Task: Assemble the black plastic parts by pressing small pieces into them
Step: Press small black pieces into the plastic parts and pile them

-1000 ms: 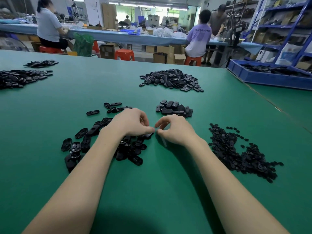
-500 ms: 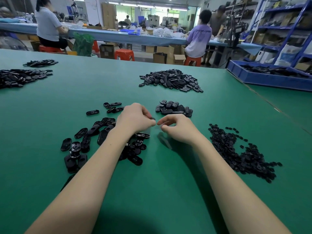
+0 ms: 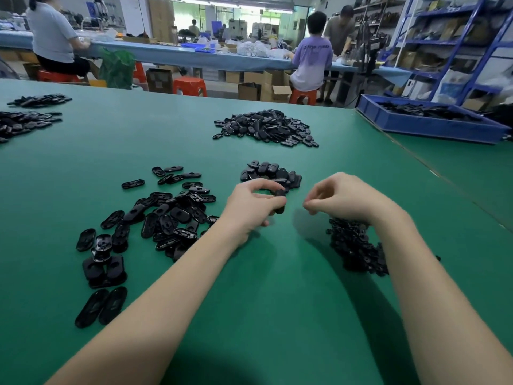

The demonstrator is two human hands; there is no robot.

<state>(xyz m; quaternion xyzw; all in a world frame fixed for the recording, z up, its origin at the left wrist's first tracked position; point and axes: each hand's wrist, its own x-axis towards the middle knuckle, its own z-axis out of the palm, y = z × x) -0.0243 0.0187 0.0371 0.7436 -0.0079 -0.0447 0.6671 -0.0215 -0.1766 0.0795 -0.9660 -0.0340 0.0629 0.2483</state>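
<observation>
Holding a black part (image 3: 279, 200) in curled fingers, the left hand (image 3: 251, 207) hovers near the right hand (image 3: 344, 197), whose fingertips pinch together over the green worktop (image 3: 277, 287).

Table mat (image 3: 277, 315) showing plain green, no pattern. Oval parts (image 3: 172, 215) by left arm looking glossy black, w/ small pieces (image 3: 355, 248) at right also black. Far pile (image 3: 266, 126) reading black too. Tray (image 3: 427, 126) showing blue; stools (image 3: 190, 86) glowing orange-red; far bench (image 3: 194, 56) light blue.
</observation>
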